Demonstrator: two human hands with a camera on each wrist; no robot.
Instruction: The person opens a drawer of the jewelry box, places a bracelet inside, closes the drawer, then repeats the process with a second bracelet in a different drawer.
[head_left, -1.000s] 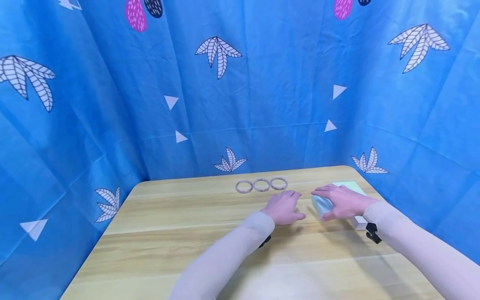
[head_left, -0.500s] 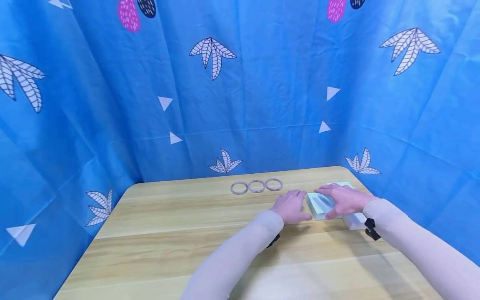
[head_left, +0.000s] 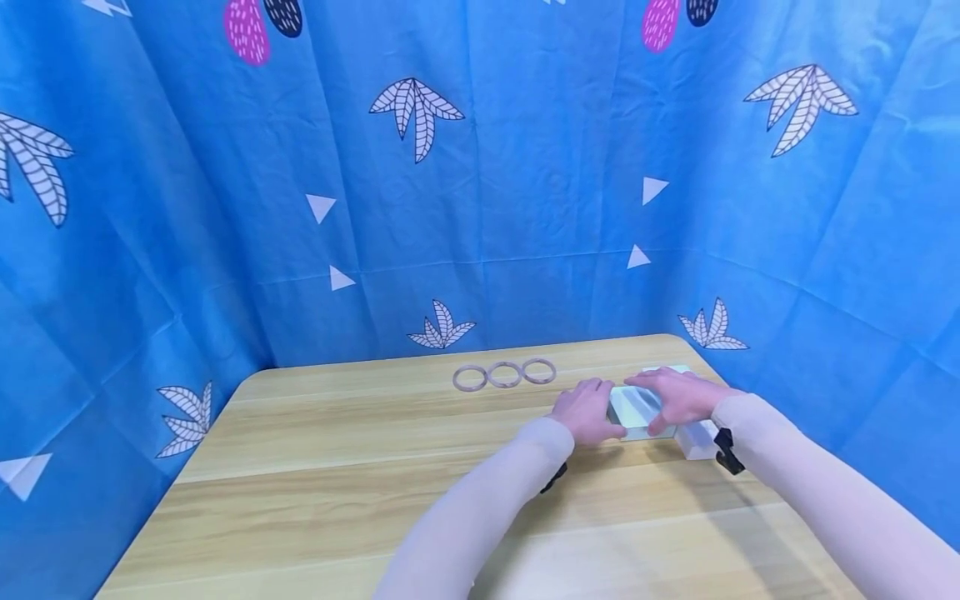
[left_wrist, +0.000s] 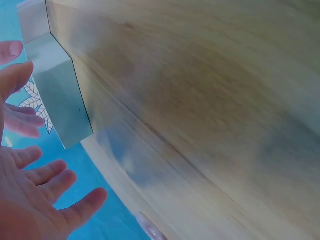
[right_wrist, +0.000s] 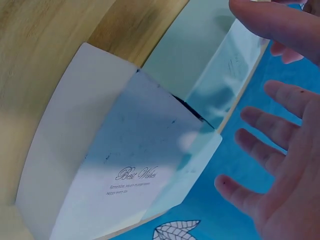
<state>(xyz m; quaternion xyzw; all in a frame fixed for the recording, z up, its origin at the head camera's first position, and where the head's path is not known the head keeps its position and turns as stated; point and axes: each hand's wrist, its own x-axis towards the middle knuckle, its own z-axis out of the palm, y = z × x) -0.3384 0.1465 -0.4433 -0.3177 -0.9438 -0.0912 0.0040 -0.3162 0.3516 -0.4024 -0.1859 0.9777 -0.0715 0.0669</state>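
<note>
A pale green box [head_left: 634, 407] lies flat on the wooden table at the right, between my two hands. My left hand [head_left: 587, 412] is at its left side, fingers spread and fingertips right at the edge. From above, my right hand [head_left: 681, 397] reaches over its right part, thumb toward the near edge and fingers toward the far one. Spread, uncurled fingers [right_wrist: 260, 155] show in the right wrist view. Against the green box stands a white and pale green box [right_wrist: 125, 145] printed "Best Wishes", partly hidden under the right wrist in the head view.
Three thin brownish rings [head_left: 505, 375] lie in a row near the table's back edge. The wooden table [head_left: 360, 467] ends at a blue patterned curtain [head_left: 525, 208] behind and at both sides. Black wrist straps [head_left: 727, 451] sit under the sleeves.
The green box has gone from tilted under my right hand to lying flat beside the printed box. My left hand has moved right, up to its left side. The view has shifted slightly.
</note>
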